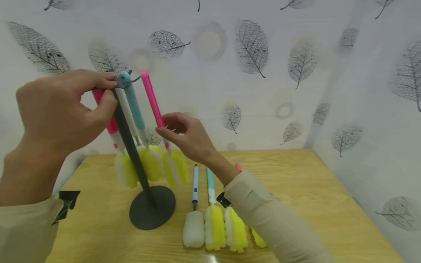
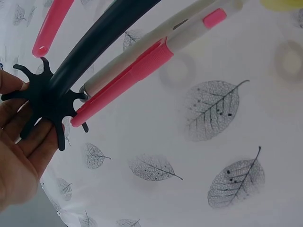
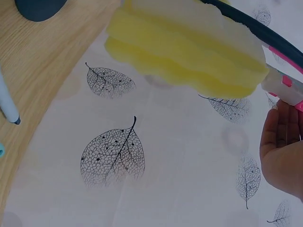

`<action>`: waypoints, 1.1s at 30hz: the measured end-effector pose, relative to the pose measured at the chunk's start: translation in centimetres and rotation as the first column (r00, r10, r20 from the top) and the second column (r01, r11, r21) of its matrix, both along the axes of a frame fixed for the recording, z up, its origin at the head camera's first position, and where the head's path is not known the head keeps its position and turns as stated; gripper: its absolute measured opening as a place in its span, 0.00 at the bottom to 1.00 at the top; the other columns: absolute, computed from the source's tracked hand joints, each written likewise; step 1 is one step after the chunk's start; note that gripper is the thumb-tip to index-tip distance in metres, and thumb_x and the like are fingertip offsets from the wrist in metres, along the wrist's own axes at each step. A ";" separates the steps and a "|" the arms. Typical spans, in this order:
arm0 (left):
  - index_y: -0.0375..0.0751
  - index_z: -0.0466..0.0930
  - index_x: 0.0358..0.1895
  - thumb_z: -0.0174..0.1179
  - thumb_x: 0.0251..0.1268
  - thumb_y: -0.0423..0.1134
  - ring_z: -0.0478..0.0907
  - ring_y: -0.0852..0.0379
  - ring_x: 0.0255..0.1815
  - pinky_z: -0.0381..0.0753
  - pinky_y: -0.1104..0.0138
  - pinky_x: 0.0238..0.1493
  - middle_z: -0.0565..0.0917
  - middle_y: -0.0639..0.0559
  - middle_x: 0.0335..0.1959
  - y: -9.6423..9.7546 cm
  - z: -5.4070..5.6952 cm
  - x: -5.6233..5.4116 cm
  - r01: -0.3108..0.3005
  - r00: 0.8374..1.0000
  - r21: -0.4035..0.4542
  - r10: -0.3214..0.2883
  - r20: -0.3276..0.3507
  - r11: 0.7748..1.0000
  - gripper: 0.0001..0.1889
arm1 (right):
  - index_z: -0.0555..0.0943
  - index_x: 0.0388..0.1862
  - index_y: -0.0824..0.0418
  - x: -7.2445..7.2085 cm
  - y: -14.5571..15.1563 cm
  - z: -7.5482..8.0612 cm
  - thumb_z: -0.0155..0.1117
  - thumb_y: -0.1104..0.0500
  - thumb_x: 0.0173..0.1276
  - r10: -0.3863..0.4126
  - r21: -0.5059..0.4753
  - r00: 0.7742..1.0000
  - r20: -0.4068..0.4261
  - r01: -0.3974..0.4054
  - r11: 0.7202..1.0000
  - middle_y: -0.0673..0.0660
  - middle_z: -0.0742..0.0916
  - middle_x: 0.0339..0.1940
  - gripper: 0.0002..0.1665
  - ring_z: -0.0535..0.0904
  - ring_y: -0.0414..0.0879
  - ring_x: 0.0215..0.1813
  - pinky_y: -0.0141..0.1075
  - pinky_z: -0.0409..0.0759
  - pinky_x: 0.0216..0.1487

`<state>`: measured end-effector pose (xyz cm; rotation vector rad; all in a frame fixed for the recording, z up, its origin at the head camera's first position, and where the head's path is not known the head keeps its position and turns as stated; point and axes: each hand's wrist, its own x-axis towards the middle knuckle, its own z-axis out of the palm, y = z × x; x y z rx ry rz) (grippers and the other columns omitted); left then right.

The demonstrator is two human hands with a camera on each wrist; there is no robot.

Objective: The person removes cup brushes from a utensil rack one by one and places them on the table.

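Thumb and fingers of my left hand (image 1: 62, 109) grip the hooked top (image 2: 47, 97) of a dark stand (image 1: 134, 155), whose pole leans. My right hand (image 1: 192, 137) pinches a pink-handled sponge bottle brush (image 1: 152, 98) low on its handle. Its yellow-and-white sponge (image 3: 189, 56) hangs down. The brush's looped end is at the tip of one hook; I cannot tell whether it is threaded on. Other brushes hang from the stand: a teal-handled one (image 1: 134, 104), a red-pink one (image 1: 112, 126) and a white-handled one (image 2: 137, 54), partly hidden behind the pole.
Right of the stand's round base (image 1: 152, 213), several brushes lie on the wooden table (image 1: 296, 175): a blue-handled one with a white sponge (image 1: 193, 230), a teal one (image 1: 215, 226) and others partly under my right sleeve (image 1: 269, 215). A leaf-patterned cloth (image 1: 210, 91) stands behind.
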<state>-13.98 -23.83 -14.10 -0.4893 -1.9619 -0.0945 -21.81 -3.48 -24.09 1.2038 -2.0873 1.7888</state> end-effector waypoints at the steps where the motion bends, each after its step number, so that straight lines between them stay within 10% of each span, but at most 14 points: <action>1: 0.34 0.86 0.41 0.47 0.62 0.44 0.75 0.45 0.16 0.48 0.67 0.14 0.86 0.46 0.41 0.0 -0.1 -0.1 -0.008 1.000 0.015 0.008 -0.006 1.000 0.20 | 0.78 0.53 0.65 -0.1 0.3 -0.1 0.64 0.61 0.66 -0.002 -0.008 1.000 0.003 0.002 1.000 0.53 0.85 0.43 0.18 0.81 0.42 0.39 0.36 0.79 0.45; 7: 0.46 0.88 0.42 0.44 0.61 0.44 0.79 0.45 0.21 0.47 0.65 0.12 0.85 0.60 0.47 -1.7 -1.4 -2.1 -0.022 1.000 0.059 0.023 -0.021 0.998 0.20 | 0.79 0.52 0.64 -1.1 2.9 -0.4 0.65 0.61 0.65 -0.061 -0.038 0.997 0.048 0.063 0.997 0.54 0.85 0.42 0.17 0.81 0.45 0.40 0.38 0.79 0.45; 13: 0.66 0.83 0.51 0.51 0.59 0.41 0.83 0.55 0.39 0.43 0.67 0.11 0.78 0.73 0.54 -12.5 -6.2 -11.6 0.000 1.000 0.059 -0.002 0.030 0.998 0.20 | 0.79 0.51 0.63 -2.2 6.3 -0.9 0.66 0.58 0.64 -0.168 -0.003 0.983 0.071 0.169 0.986 0.53 0.85 0.41 0.18 0.82 0.46 0.40 0.39 0.79 0.44; 15: 0.65 0.82 0.54 0.51 0.60 0.40 0.82 0.54 0.46 0.44 0.68 0.12 0.77 0.72 0.56 -14.2 -6.9 -13.0 0.001 0.999 0.052 -0.003 0.042 0.999 0.21 | 0.79 0.51 0.63 -2.6 7.7 -1.1 0.67 0.57 0.64 -0.204 0.005 0.976 0.077 0.205 0.979 0.54 0.85 0.41 0.18 0.82 0.47 0.39 0.39 0.79 0.44; 23: 0.54 0.86 0.48 0.45 0.63 0.39 0.77 0.55 0.52 0.58 0.67 0.37 0.82 0.67 0.51 -7.4 -3.5 -6.3 0.065 0.993 0.207 -0.084 0.083 0.976 0.20 | 0.81 0.49 0.61 -3.7 13.7 -2.7 0.69 0.50 0.62 -0.451 0.133 0.883 0.135 0.434 0.891 0.55 0.85 0.42 0.21 0.82 0.47 0.41 0.41 0.76 0.46; 29: 0.48 0.85 0.51 0.42 0.65 0.40 0.75 0.51 0.54 0.54 0.68 0.32 0.80 0.66 0.55 -5.5 -2.2 -3.4 0.013 0.994 0.199 -0.034 0.103 0.980 0.21 | 0.79 0.49 0.63 -4.3 17.8 -4.4 0.67 0.47 0.62 -0.598 0.350 0.776 0.198 0.515 0.783 0.58 0.83 0.46 0.24 0.80 0.51 0.48 0.45 0.74 0.48; 33: 0.54 0.84 0.53 0.45 0.66 0.43 0.73 0.56 0.58 0.52 0.70 0.31 0.79 0.66 0.56 -9.8 -4.0 -6.7 -0.030 0.997 0.142 0.019 0.076 0.989 0.19 | 0.78 0.52 0.66 -4.2 20.0 -5.7 0.64 0.47 0.64 -0.633 0.513 0.743 0.216 0.465 0.721 0.63 0.83 0.49 0.27 0.77 0.55 0.51 0.48 0.73 0.51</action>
